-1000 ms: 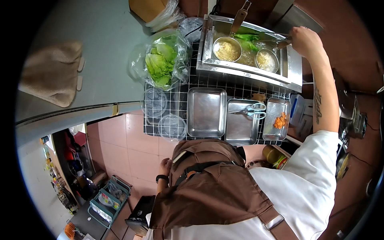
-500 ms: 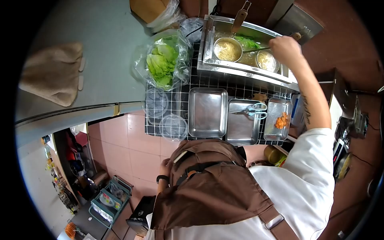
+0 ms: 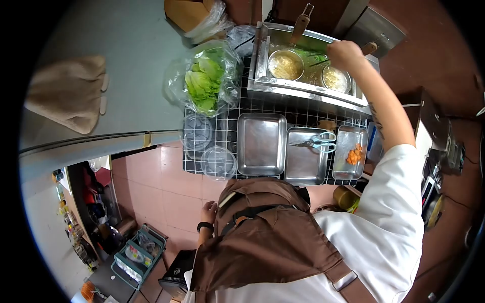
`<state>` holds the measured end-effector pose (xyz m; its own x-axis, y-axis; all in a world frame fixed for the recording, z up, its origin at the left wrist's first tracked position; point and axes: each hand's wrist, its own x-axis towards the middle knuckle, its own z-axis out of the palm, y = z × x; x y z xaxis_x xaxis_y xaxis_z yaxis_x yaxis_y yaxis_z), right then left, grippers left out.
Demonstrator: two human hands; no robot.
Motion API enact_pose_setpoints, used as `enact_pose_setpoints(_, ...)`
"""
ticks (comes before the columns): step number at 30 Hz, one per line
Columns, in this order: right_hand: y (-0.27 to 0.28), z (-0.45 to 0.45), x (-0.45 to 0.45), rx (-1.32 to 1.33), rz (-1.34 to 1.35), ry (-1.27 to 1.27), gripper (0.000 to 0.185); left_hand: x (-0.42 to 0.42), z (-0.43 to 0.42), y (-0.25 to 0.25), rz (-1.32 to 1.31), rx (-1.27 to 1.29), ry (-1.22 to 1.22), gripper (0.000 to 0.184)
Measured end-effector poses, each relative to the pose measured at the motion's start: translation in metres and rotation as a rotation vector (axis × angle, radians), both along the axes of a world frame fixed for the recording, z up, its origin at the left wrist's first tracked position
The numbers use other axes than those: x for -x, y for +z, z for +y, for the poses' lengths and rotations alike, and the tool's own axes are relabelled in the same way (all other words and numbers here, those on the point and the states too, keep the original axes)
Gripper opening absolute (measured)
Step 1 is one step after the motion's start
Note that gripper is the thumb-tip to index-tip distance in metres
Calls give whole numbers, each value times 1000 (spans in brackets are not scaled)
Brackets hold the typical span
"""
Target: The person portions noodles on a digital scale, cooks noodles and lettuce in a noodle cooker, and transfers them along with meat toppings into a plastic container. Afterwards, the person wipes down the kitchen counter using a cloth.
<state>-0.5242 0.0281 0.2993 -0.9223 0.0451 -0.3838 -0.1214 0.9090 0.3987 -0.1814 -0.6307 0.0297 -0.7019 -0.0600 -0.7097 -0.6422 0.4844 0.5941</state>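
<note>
My right hand (image 3: 346, 54) is closed around thin dark chopsticks (image 3: 319, 62) above a steel cooker (image 3: 258, 63) of liquid. The tips reach toward green leaves (image 3: 308, 54) in the liquid. Pale noodles fill a left strainer basket (image 3: 286, 64) and a right strainer basket (image 3: 336, 79). The left basket's wooden handle (image 3: 301, 25) leans on the back rim; the other wooden handle (image 3: 370, 48) shows just beyond my hand. Low beside the brown apron (image 3: 262, 247) hangs my left hand (image 3: 208, 212), wearing a black wristband. Its fingers are small and partly hidden.
Lettuce (image 3: 204, 83) sits in a clear bag left of the cooker. In front are a metal tray (image 3: 261, 144), another tray (image 3: 305, 164) with scissors (image 3: 318, 142), and a smaller tray (image 3: 348, 169) holding orange food (image 3: 354, 155). Clear plastic lids (image 3: 218, 162) lie left. A brown cloth (image 3: 70, 93) rests on the counter.
My right hand has shifted slightly left and up over the cooker, and the chopsticks now tilt differently near the greens. My left hand has moved slightly, staying low by the apron.
</note>
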Motion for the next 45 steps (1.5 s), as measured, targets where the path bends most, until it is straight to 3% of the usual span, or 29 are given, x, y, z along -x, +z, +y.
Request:
enact_pose_setpoints(2,-26,-5,1,14,24,-1,21,-9,-9,-11,24,44,-37,37)
enact_pose_setpoints(5,-24,1,-3,85,84,-13,21,-16,-13,-16,-3,74,-30,37)
enact_pose_setpoints(10,32,49,-41,207,342,17,18,-20,-13,-22,59,164,-129,36)
enact_pose_setpoints(12,72,39,-55,170,320,-70,18,-19,-16,-29,66,145,-140,37)
enact_pose_setpoints(16,84,45,-64,52,353,-11,17,1,-5,-9,-33,100,-150,39)
enact_pose_setpoints(19,78,35,-55,34,215,-66,19,5,-11,-25,4,-4,-71,39)
enact_pose_setpoints(21,59,32,-45,87,268,-65,19,5,-8,-24,52,-5,-25,38)
enact_pose_setpoints(26,-1,5,0,187,157,-115,25,-3,-3,-21,19,58,-90,37)
enact_pose_setpoints(30,-27,-13,16,154,68,12,22,-8,1,-6,-9,76,-79,35)
enact_pose_setpoints(33,-6,-6,11,117,91,36,21,-6,6,9,-26,146,-100,36)
enact_pose_setpoints(40,76,31,-34,1,294,113,9,-25,-22,-53,-1,59,-53,36)
enact_pose_setpoints(45,98,44,-48,-167,294,191,12,0,-13,-38,11,47,-108,39)
